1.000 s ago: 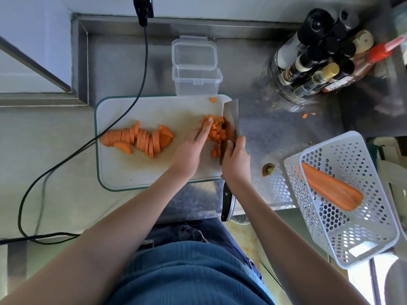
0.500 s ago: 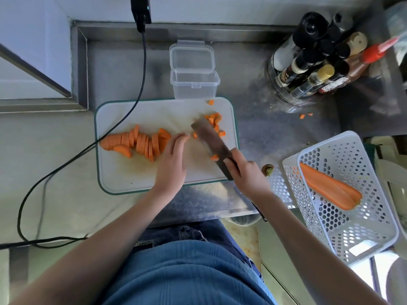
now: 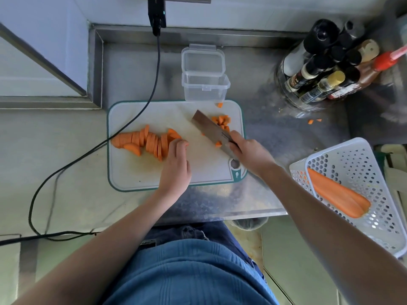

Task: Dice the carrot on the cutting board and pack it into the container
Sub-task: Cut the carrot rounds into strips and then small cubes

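Observation:
A white cutting board (image 3: 141, 175) with a green rim lies on the steel counter. A row of orange carrot slices (image 3: 145, 140) sits on its left half. My left hand (image 3: 176, 168) rests at the right end of that row, fingers curled onto the slices. A small heap of diced carrot (image 3: 221, 122) lies at the board's far right corner. My right hand (image 3: 248, 154) grips a cleaver (image 3: 211, 128), its blade lying slanted over the board between the slices and the dice. A clear plastic container (image 3: 204, 84) with its lid flipped back stands just behind the board.
A white perforated basket (image 3: 361, 172) at the right holds a whole peeled carrot (image 3: 337, 193). A cluster of sauce bottles (image 3: 326, 69) stands at the back right. A black cable (image 3: 141, 108) crosses the board's left corner. Stray carrot bits (image 3: 310, 122) lie on the counter.
My left hand moved left from the diced heap to the sliced row. My right hand swung the cleaver from upright beside the dice to slanted across the board.

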